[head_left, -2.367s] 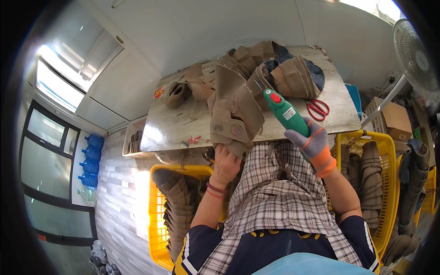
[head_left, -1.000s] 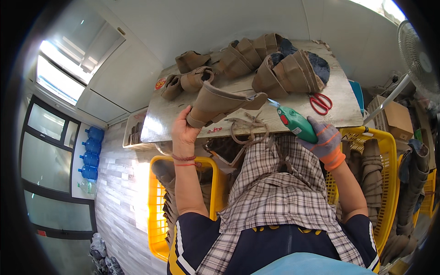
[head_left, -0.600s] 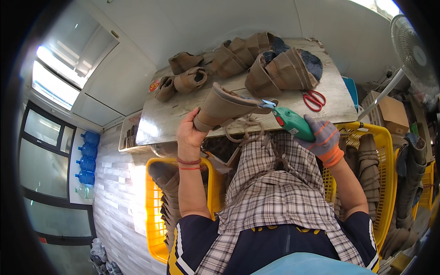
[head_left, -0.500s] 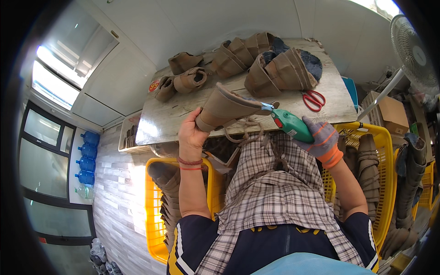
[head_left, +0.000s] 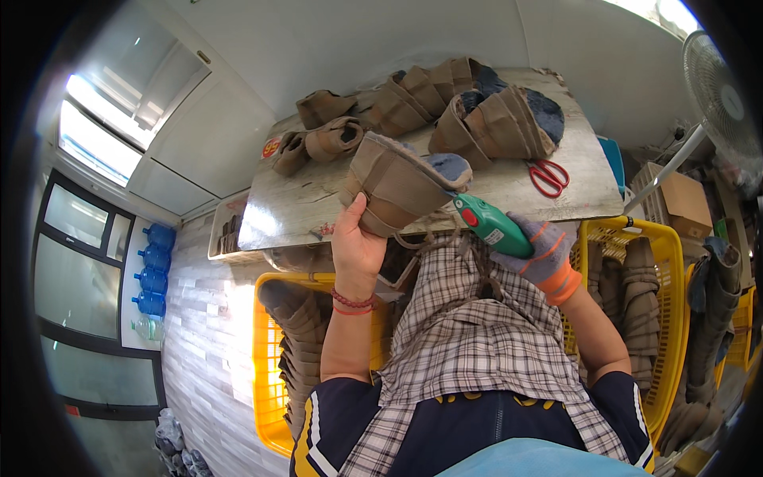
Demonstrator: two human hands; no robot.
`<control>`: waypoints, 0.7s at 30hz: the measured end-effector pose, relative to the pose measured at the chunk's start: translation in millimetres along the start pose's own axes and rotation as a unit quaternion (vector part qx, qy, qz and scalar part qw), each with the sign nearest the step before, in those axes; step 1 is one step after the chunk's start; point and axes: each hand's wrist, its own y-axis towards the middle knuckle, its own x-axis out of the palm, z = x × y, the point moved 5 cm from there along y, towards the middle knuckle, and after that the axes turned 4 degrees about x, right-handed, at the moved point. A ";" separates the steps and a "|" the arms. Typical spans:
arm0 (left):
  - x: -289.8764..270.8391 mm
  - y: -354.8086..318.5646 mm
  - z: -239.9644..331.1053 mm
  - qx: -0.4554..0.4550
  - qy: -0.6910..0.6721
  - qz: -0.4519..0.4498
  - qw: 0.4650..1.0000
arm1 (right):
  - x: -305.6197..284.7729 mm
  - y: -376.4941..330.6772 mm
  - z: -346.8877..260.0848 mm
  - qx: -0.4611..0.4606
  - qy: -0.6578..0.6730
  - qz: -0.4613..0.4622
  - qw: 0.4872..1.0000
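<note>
Head view showed a long grey worktable [head_left: 556,187] running across the top, with yellow crates [head_left: 664,262] of brown boot pieces on either side of the person's lap, a standing fan [head_left: 727,95] at the far right and blue water bottles [head_left: 151,262] lined up along the window wall at the left. On the far half of the table sat a heap of finished tan boots [head_left: 477,111], two smaller ones [head_left: 318,135] to its left, and red-handled scissors [head_left: 548,175] near the right edge.

The left hand [head_left: 358,242], bare with a red bracelet, was closed around the lower end of a tan boot [head_left: 397,183], holding it off the near edge of the table with its blue-lined opening turned to the right. The right hand [head_left: 540,254], in a grey and orange glove, was wrapped tight round a green handheld tool [head_left: 489,224], whose tip lay at the boot's opening.

A couple of seconds earlier the left hand had been low at the table edge and the tool raised clear; since then the boot had been lifted and turned, and the tool brought down to its rim, so I judged the work on this boot's opening had just begun
</note>
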 end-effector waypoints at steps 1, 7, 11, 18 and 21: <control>2.0 -3.4 0.3 0.026 0.016 -0.006 1.000 | 2.7 1.4 0.0 0.017 0.023 -0.014 1.000; 6.6 -16.3 -6.4 0.122 0.077 -0.069 0.987 | 10.9 10.9 -5.0 0.107 0.111 -0.080 0.985; 6.3 -21.3 -16.2 0.129 0.106 -0.108 0.980 | 13.0 12.3 -5.6 0.158 0.176 -0.084 0.968; 2.4 -24.1 -34.6 0.167 0.259 -0.142 0.941 | 15.2 11.2 -0.9 0.201 0.239 -0.070 0.947; -6.4 -24.0 -40.2 0.157 0.379 -0.136 0.902 | 16.2 11.5 2.4 0.228 0.282 -0.080 0.929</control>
